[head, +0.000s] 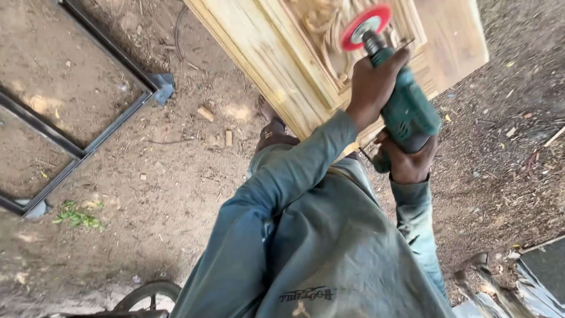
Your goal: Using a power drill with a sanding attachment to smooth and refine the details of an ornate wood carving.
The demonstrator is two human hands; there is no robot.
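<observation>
Carved wooden panel (pixel 329 53): top cut off by frame edge, carving partly hidden behind red sanding disc (pixel 365 26). Green drill (pixel 409 112): grip hidden under both hands. Wheel (pixel 147 297) at bottom edge, only upper arc showing. Metal frame (pixel 82 150) runs out left.

Door panel (pixel 276 53) = landmark. Left of it: open dirt, only small wood scraps (pixel 206 113), passable. Farther left: black metal frame (pixel 88 141) on ground. Right of panel: bare littered soil, free. Below-left: wheel (pixel 150 294) blocks.
</observation>
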